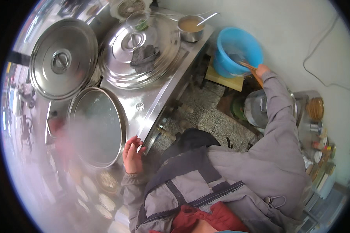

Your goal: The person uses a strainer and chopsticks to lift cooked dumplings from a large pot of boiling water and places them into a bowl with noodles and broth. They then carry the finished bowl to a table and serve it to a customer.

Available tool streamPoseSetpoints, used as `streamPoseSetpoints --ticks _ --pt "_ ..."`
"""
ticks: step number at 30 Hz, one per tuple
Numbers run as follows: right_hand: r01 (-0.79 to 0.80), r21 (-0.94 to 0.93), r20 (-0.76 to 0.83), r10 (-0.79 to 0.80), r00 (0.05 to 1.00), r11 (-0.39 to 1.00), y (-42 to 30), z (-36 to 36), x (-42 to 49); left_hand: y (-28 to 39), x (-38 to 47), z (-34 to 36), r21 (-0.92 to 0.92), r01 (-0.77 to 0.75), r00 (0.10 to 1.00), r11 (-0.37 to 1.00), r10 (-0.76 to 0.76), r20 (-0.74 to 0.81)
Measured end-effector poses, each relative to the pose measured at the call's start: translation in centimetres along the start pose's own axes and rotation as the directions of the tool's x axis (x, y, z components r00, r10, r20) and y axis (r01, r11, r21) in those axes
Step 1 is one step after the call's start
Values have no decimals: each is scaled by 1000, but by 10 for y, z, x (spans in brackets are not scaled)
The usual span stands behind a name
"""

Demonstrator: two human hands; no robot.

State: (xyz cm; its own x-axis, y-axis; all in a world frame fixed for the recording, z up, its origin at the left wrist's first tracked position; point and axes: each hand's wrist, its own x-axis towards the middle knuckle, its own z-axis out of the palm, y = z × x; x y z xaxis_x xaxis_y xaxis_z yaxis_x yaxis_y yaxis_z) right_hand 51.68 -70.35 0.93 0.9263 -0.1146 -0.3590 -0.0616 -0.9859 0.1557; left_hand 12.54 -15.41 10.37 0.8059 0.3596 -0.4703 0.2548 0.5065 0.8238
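Note:
My right hand [262,70] holds a pair of long wooden chopsticks [248,65] at the rim of a blue plastic bucket [221,62]. Dark contents, partly veiled by steam, lie inside the bucket. My left hand [133,154] is raised with curled fingers beside the steel counter's front edge, and nothing shows in it. Left of that hand is a large round steel pot [123,137] of steaming liquid. A big domed steel lid [116,68] lies on the counter with a dark folded cloth [143,59] on top.
A second steel lid [75,38] leans upright behind the steaming pot. A steel pot with a ladle [191,36] stands at the counter's far corner. The bucket rests on a wooden stool [226,80]. A lidded metal container [255,109] stands below my right arm. Steam blurs several pale pieces at lower left.

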Motion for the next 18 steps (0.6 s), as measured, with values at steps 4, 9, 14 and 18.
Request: streamPoseSetpoints --ticks 4,9,14,18 --pt "179 58 -71 -175 982 982 0 41 89 -3 -14 -3 -32 -5 993 999 1 -119" --pt "331 8 18 -331 943 944 6 89 142 -24 -51 -44 -97 13 951 995 -43 -305" --pt "367 -83 204 -345 916 927 42 67 163 -47 -87 -91 -254 -7 859 967 -124 -496" --pt "90 238 225 -145 964 967 65 33 168 -60 -123 -121 -269 -51 808 962 -119 -577"
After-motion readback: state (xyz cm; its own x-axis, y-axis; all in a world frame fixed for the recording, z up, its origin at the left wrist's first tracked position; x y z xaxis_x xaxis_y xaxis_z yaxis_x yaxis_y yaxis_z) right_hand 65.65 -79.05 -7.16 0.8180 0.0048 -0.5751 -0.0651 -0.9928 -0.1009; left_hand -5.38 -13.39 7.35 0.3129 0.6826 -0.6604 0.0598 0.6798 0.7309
